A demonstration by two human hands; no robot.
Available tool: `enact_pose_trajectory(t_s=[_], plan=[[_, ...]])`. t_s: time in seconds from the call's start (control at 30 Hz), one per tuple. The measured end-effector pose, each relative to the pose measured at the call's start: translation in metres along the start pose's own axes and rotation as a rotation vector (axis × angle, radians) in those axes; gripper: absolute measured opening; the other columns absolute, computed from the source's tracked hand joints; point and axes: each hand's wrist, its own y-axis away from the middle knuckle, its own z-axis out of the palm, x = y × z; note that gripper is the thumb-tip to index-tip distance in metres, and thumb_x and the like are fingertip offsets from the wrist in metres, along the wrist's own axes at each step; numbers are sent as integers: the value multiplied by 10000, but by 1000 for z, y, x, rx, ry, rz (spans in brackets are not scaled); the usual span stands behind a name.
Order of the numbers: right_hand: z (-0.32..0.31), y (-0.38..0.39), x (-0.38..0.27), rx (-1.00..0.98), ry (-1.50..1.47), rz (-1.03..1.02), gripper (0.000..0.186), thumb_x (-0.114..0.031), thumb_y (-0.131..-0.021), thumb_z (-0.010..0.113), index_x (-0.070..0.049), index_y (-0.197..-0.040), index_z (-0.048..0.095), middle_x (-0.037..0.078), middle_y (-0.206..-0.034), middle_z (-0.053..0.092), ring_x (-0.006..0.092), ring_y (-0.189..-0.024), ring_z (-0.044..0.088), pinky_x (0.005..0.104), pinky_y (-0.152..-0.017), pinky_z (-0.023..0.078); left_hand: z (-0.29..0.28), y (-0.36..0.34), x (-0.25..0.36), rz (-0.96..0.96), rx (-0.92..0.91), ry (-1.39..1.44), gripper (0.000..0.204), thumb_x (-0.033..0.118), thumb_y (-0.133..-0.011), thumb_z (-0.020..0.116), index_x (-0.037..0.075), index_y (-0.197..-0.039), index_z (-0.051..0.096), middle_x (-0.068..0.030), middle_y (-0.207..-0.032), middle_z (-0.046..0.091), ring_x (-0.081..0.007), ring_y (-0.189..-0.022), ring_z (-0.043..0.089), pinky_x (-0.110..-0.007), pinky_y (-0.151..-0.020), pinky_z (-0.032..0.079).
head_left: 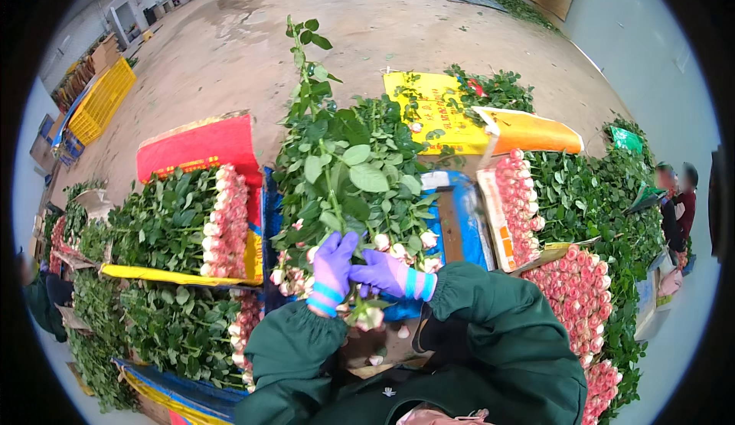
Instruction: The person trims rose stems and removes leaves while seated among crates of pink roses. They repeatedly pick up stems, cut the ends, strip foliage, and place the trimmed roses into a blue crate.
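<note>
My left hand point(332, 266), in a purple glove with a striped cuff, is closed around the stem of a long leafy rose point(370, 318). Its pale pink-white bloom hangs just below my hands, toward my body. The leafy stem appears to run away from me over the pile. My right hand point(385, 273), gloved alike, is closed and meets the left hand at the stem; its fingertips are partly hidden. Beneath and beyond both hands lies a heap of loose roses point(371, 138), leaves pointing away and pale blooms toward me.
Stacked roses with aligned pink blooms lie at left point(228, 222) and right point(519, 207), separated by red, yellow and orange sheets. A blue-edged stand point(463, 218) is right of the heap. A yellow crate point(102, 102) stands far left. Other people point(684, 199) are at the right edge.
</note>
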Motion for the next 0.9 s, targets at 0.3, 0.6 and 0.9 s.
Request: enact_pose_trajectory(t_s=[0.3,0.6,0.9], plan=[[41,11,86,672,634,106,406,-414,-874,583,-102,-1134,598,171,-972,662,344,-917,631,425,-781,486,-45,28,2,394,12,-973,519,352,-876,593,9,-1257,510,-220,-1183,588,-343,-1098,565,-384,-928,443],[69,32,145,890,376,-155,496,-357,-826,682,-31,-1180,560,118,-898,669,232,-732,643,323,-651,494,-79,105,-1,463,-20,-518,325,177,-927,566,-31,-1176,571,-125,-1114,642,-158,-1038,590,-276,-905,450],[40,118,-24,249,-136,-662,455,19,-833,535,-11,-1286,502,71,-1109,602,132,-895,561,265,-802,450,-22,197,44,344,-266,-154,324,101,-982,432,-51,-1262,485,-134,-1182,605,-186,-1116,569,-291,-927,454]])
